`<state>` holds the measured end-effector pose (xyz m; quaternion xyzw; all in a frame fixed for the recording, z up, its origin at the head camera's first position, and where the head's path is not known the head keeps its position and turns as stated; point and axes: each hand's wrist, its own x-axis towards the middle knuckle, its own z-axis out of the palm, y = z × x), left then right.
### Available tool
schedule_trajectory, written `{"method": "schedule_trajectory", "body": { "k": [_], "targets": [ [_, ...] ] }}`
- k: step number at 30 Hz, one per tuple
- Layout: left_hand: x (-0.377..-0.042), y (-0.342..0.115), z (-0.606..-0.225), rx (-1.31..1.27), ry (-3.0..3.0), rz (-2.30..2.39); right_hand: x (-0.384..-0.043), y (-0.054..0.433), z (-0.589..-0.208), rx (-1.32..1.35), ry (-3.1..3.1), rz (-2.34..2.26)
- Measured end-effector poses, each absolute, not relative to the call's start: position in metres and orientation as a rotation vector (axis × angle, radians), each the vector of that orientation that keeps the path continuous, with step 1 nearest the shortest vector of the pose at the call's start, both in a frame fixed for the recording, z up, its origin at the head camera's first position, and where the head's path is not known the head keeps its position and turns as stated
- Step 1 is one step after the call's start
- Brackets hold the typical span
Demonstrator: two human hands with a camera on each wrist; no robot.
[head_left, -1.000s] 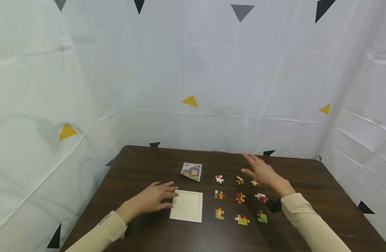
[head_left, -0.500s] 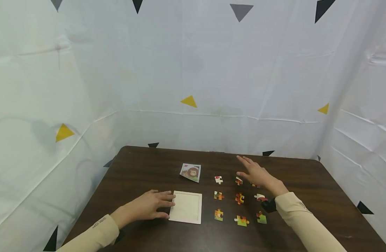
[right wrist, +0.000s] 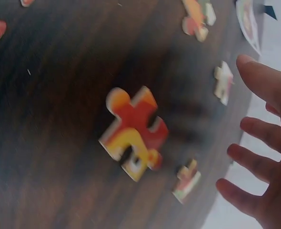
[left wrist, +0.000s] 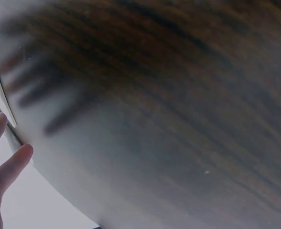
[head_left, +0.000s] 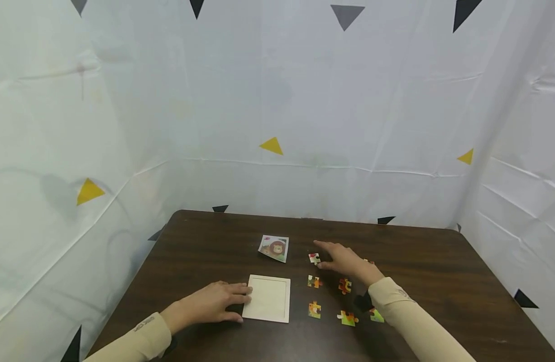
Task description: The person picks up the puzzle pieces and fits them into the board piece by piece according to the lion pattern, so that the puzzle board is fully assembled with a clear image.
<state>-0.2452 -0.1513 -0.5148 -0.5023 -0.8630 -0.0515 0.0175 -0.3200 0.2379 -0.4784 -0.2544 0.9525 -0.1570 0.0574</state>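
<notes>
My left hand point(head_left: 211, 303) lies with spread fingers at the left edge of a pale square puzzle tray point(head_left: 269, 300). In the left wrist view its fingertips show at the far left, beside the tray's edge. My right hand point(head_left: 343, 260) hovers over the back row of jigsaw pieces, fingers stretched and holding nothing. Just at its thumb is a white-and-pink jigsaw piece point(head_left: 314, 258). A red-and-yellow jigsaw piece point(right wrist: 135, 131) fills the middle of the right wrist view. The right hand and forearm hide some pieces in the head view.
A lion picture card point(head_left: 274, 248), one corner curled, lies behind the tray. Nearer pieces include an orange one point(head_left: 314, 309), a green-and-orange one point(head_left: 347, 318) and a green one point(head_left: 376, 315). White sheeting point(head_left: 322, 191) hangs behind the dark wooden table point(head_left: 214, 236).
My right hand has moved left across the back row, from the right-hand pieces to the white-and-pink one. My left hand has shifted slightly left and down along the tray's edge.
</notes>
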Motion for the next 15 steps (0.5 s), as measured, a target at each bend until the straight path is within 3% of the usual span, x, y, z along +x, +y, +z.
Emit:
{"method": "schedule_trajectory", "body": {
  "k": [15],
  "targets": [
    [-0.252,-0.155,-0.518,-1.635,-2.535,-0.123,-0.325,0.23,-0.507,-0.792,2.974,-0.594]
  ]
}}
